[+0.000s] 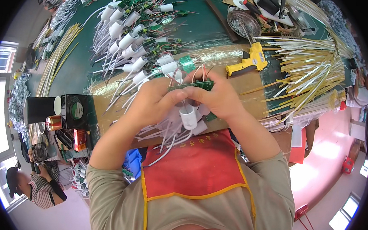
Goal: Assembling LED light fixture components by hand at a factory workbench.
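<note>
A narrow green circuit board (199, 86) with thin wires standing up from it is pinched between both hands, close to the table's near edge. My left hand (156, 97) is closed on its left end, thumb on top. At the other end my right hand (219, 97) grips it, the two thumbs almost meeting. Just below the thumbs hangs a white plastic cylinder (188, 117); whether it is wired to this board is hidden. White cables (166, 144) trail over the table edge beside it. Beyond my fingers lie more white cylinders (168, 67) and a green board (186, 63).
White cylinders with boards and cables (127, 41) are heaped at the far left. A yellow glue gun (248, 62) lies ahead to the right, near a round metal dish (240, 23). Yellow and white strips (307, 67) spread on the right. A black fan (75, 111) stands left.
</note>
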Motion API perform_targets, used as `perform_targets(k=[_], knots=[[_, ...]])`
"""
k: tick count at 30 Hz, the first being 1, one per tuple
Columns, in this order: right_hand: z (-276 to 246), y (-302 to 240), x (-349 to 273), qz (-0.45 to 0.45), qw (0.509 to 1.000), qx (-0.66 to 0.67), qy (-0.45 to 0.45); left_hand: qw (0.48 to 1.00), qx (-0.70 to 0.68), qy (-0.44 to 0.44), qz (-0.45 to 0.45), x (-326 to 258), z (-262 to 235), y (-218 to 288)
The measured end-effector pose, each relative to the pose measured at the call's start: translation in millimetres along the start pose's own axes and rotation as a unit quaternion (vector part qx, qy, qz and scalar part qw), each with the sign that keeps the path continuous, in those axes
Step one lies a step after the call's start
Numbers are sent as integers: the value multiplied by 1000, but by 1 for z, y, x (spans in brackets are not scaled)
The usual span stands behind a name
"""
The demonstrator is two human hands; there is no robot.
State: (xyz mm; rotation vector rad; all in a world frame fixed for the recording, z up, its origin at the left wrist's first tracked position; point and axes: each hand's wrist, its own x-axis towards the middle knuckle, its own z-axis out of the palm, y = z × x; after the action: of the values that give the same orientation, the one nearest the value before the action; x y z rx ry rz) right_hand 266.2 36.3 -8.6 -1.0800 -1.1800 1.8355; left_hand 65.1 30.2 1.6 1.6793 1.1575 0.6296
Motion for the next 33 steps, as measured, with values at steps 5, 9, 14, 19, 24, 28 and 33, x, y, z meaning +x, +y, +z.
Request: perform_targets(k=[5, 9, 14, 19, 24, 28, 33], knots=[[-1, -1, 6, 11, 997, -11, -73, 993, -17, 3, 114, -10, 4, -35], [2, 6, 13, 44, 991, 72, -108, 989, -79, 4, 123, -11, 4, -25], [14, 5, 14, -68, 993, -91, -15, 997, -69, 40, -13, -11, 4, -11], [7, -9, 3, 3, 996, -1, -92, 977, -210, 16, -42, -9, 7, -10], [-5, 11, 5, -21, 994, 4, -112, 969, -242, -43, -22, -13, 3, -17], [-4, 17, 11, -7, 990, 45, -132, 957, -288, -41, -3, -16, 9, -16], [1, 14, 12, -144, 977, -153, -22, 969, -227, 35, -86, -10, 6, -21]])
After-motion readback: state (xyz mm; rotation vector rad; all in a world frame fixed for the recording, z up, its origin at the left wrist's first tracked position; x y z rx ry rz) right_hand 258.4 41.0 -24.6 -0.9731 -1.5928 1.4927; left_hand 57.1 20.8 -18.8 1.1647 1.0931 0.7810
